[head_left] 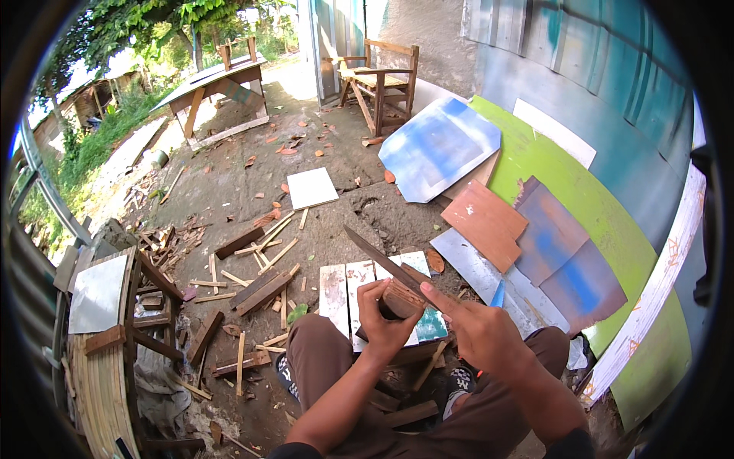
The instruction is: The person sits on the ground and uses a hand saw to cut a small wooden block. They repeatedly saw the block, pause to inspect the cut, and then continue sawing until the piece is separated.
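My right hand (489, 336) is closed around the handle end of a long dark machete (378, 254), its blade slanting up and away to the left. My left hand (388, 325) grips a short brown block of wood (399, 300), tilted, with the blade lying close along its upper side. Whether the edge touches the wood I cannot tell. Under both hands is a low slatted stand (332, 294) with worn white and green paint, between my knees.
Wood offcuts (264, 292) and thin sticks litter the ground at left. A wooden bench (107, 382) stands at the left edge. Painted sheets (440, 145) and a green panel (520, 157) lean at right. Farther back are a wooden chair (382, 80) and a table (222, 80).
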{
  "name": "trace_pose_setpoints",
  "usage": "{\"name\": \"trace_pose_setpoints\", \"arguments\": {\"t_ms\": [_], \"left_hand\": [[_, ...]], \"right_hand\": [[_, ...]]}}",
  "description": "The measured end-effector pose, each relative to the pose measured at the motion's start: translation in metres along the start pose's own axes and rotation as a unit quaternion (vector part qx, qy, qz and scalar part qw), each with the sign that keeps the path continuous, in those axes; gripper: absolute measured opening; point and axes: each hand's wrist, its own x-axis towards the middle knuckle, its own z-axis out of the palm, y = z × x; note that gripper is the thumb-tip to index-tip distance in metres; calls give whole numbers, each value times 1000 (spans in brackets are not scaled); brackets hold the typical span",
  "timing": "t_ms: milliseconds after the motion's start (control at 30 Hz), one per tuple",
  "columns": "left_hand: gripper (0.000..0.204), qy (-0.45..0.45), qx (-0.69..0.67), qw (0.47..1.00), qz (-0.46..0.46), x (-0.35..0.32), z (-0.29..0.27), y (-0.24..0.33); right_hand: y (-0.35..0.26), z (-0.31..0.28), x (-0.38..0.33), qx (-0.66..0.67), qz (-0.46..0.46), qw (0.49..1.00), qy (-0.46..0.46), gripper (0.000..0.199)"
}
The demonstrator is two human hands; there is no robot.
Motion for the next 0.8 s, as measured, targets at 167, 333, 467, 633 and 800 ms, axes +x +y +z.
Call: {"name": "trace_pose_setpoints", "arguments": {"t_ms": [167, 333, 467, 633, 800], "left_hand": [[71, 20, -16, 1000, -15, 3, -3, -3], [70, 19, -18, 999, -32, 6, -5, -6], [72, 34, -23, 999, -29, 7, -5, -8], [72, 35, -19, 998, -41, 8, -4, -7], [74, 20, -13, 999, -41, 11, -5, -11]], "right_hand": [[-9, 0, 11, -23, 1, 1000, -17, 69], [-11, 2, 20, -45, -1, 999, -28, 70], [-9, 4, 26, -48, -12, 998, -39, 71], [-8, 5, 30, -67, -4, 996, -50, 71], [-7, 4, 37, -41, 9, 997, -70, 72]]}}
